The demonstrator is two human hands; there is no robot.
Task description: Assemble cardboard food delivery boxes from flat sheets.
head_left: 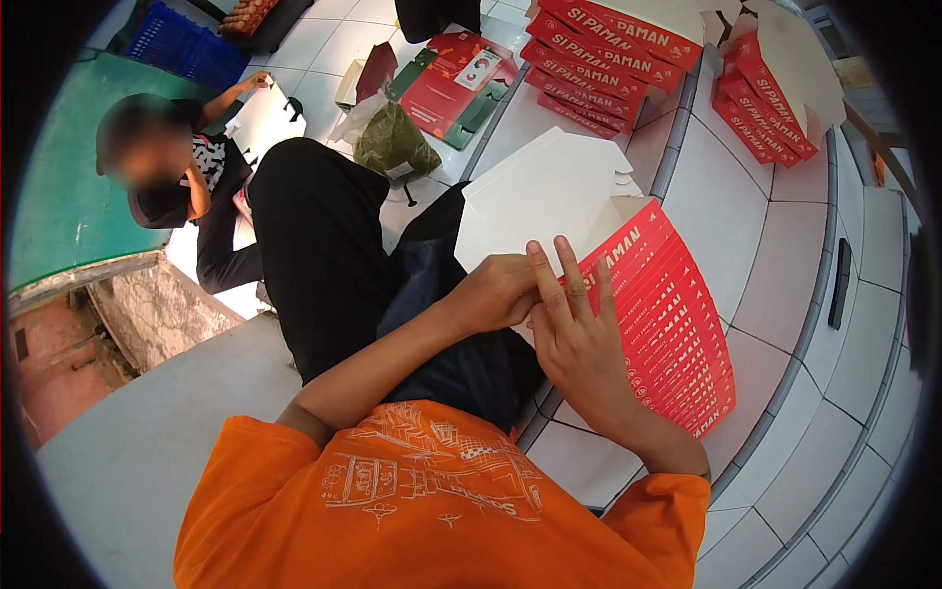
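A red cardboard food box with a white inside lies with its lid raised on top of a long, fanned stack of nested red boxes. My left hand is at the near corner of the top box, fingers curled closed; what they pinch is hidden. Touching it from the right is my right hand, several fingers stretched out and spread along the box's red front. Its thumb is partly hidden behind the left hand's fingertips.
Piled red boxes stand on the tiled step ahead, with another pile farther right. A seated person at the left holds a white sheet of card. A plastic bag with green contents and a flat printed carton lie beyond my knees.
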